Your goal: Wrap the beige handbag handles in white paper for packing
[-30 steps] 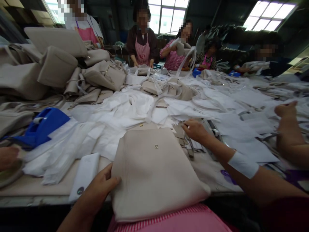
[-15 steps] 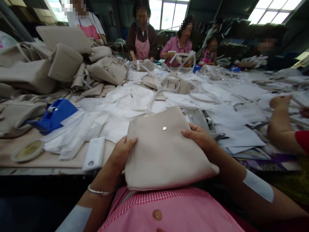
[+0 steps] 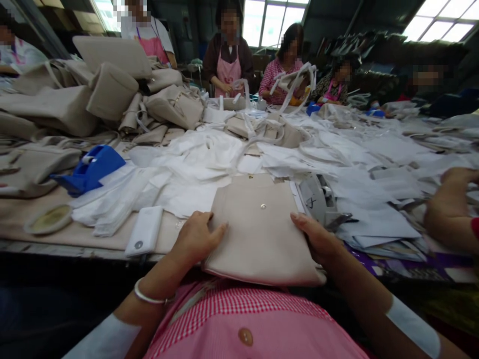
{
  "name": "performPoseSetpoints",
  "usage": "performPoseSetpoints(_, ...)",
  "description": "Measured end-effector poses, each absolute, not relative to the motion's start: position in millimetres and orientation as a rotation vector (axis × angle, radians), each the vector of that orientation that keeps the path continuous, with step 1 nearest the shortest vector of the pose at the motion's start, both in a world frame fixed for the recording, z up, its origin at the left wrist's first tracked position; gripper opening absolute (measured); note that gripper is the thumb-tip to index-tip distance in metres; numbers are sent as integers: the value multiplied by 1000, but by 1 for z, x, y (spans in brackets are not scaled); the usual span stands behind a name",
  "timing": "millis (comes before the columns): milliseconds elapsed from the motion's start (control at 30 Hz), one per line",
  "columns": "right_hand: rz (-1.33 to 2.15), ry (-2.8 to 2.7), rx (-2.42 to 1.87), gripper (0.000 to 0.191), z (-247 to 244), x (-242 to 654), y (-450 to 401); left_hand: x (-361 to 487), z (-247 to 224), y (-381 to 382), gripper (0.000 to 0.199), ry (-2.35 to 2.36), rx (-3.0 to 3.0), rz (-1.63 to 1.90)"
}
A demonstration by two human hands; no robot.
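A beige leather-like bag [image 3: 262, 239] with a small round metal snap lies at the table's front edge, its lower end over the pink apron. At its left side my left hand [image 3: 200, 237] grips the edge, thumb on top and fingers partly hidden. My right hand [image 3: 316, 237] holds the right edge the same way, its lower fingers out of sight beneath. Beyond the bag's top edge a flap with a small metal piece shows. Just past the right hand stands a grey tape dispenser [image 3: 318, 199].
A blue tape dispenser [image 3: 92, 169], a white device [image 3: 144, 231] and a round dish [image 3: 48, 219] are on the left. White sheets [image 3: 202, 154] cover the middle. Beige bags [image 3: 45, 107] are piled at the back left. A person's arm [image 3: 449, 204] is at the right; several people work opposite.
The bag now lies flatter and slightly lower, and its far flap has come into view. My left hand has moved further over its left edge. The camera view has shifted a little.
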State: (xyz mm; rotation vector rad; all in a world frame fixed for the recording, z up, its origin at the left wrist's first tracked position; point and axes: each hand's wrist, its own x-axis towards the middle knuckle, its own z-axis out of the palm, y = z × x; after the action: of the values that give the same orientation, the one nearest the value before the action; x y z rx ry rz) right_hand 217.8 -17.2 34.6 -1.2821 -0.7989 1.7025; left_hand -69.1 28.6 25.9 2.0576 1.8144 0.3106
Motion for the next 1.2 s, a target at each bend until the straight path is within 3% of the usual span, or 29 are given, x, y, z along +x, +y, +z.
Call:
performPoseSetpoints(133, 1506, -1006, -1454, 55, 28, 215, -17, -58, 31, 36, 58, 1724, 1834, 244)
performPoseSetpoints(300, 395, -1618, -1674, 69, 22, 229, -5, -48, 38, 19, 56, 1800, 2025, 319)
performPoseSetpoints(400, 55, -2001, -1535, 61, 43, 226, 18, -48, 40, 7, 48, 1769, 2177, 440)
performPoseSetpoints(500, 111, -2368, -1358, 60, 66, 198, 57, -51, 40, -1, 39, 1691, 2236, 504)
performPoseSetpoints(733, 588, -2818, -1046, 89, 60, 136, 146, -61, 35, -16, 35, 1460, 2257, 702)
performPoseSetpoints(900, 574, -2888, -871, 66, 69, 140, 159, -65, 29, -20, 46, 1477, 2180, 858)
performPoseSetpoints(1100, 152, -3043, -731, 16, 96, 136, 149, -65, 31, -21, 50, 1449, 2173, 1002)
performPoseSetpoints(1200, 112, -2969, -634, 14, 109, 134, 148, -68, 29, -23, 60, 1513, 2187, 1020)
